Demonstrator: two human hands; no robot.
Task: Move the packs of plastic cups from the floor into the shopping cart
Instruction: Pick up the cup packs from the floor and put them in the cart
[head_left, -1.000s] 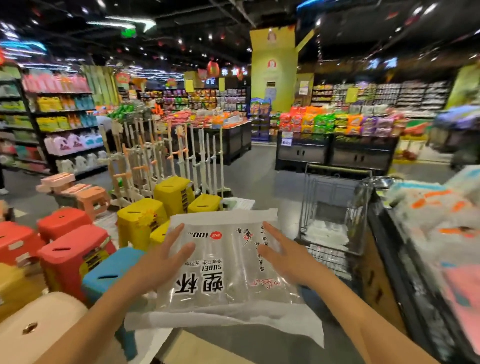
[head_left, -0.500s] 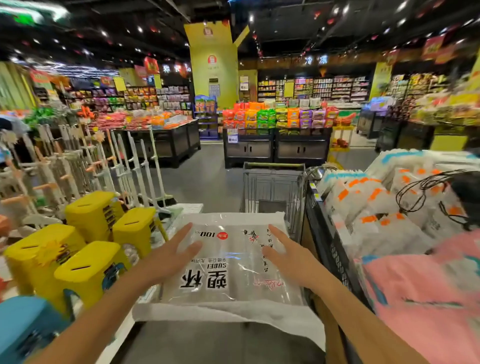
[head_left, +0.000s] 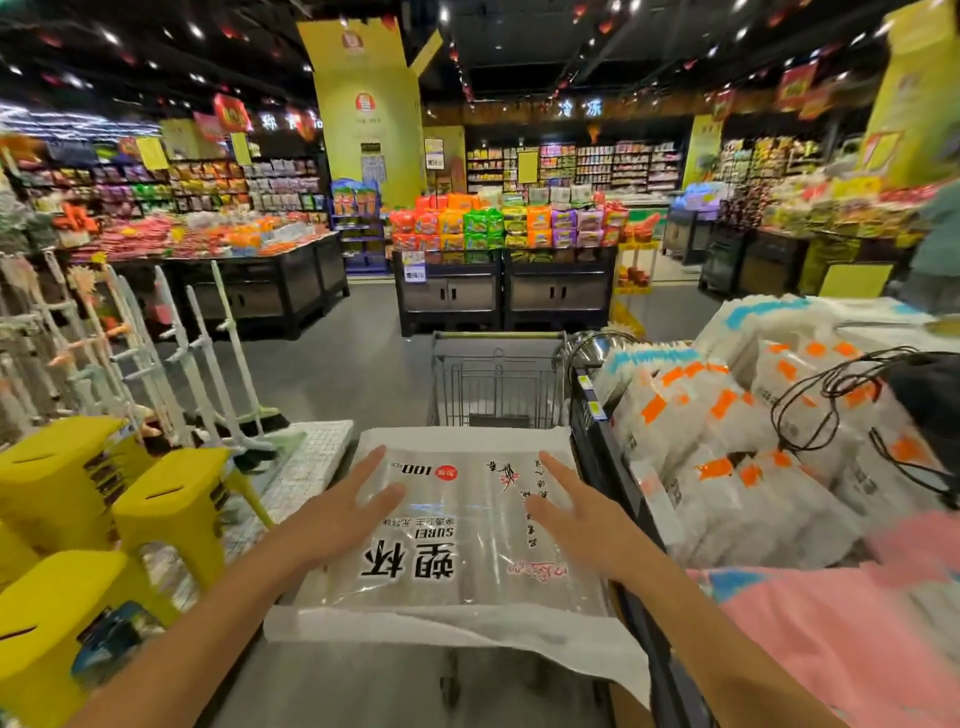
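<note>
You're in a supermarket: stocked shelves (head_left: 571, 169), a snack-pack display (head_left: 504, 223), a shopping cart (head_left: 496, 379).

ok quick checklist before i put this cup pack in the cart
1. Both hands on the pack of plastic cups: ok, left hand and right hand lie flat on its top.
2. Support beneath the pack: cannot tell, underside hidden.
3. Lined up with the shopping cart: ok, it stands straight ahead beyond the pack.
4. Room in the cart: cannot tell, the pack hides its floor.
5. Left side clear: ok, the yellow stools stand apart.
6. Right side clear: cannot tell, the pack's edge meets the display bin rim in view.
</note>
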